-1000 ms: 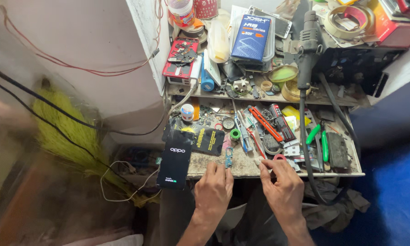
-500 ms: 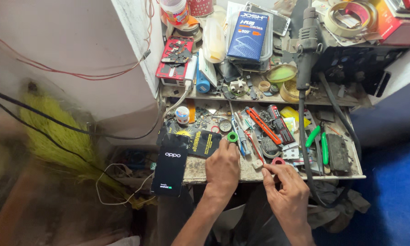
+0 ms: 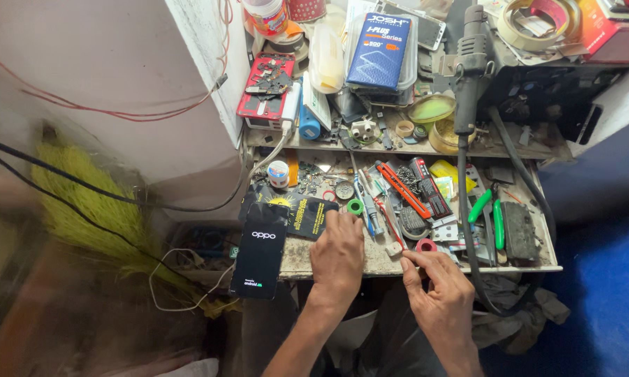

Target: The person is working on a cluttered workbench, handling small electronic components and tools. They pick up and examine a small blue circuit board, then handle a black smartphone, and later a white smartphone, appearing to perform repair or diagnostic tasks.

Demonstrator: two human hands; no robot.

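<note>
Nearest: right hand (image 3: 441, 297), at the workbench's front edge, thumb and forefinger pinched on something too small to identify, just below a red tape roll (image 3: 426, 245). Left hand (image 3: 337, 255), palm down, fingers together, resting flat on the bench. Black smartphone (image 3: 260, 250), screen lit, lies to its left, closer to that hand, long axis running front to back, overhanging the bench edge. Beyond: green tape roll (image 3: 355, 207), red-handled cutter (image 3: 404, 189), green-handled pliers (image 3: 488, 213). Farthest: cluttered shelf (image 3: 405, 146).
</note>
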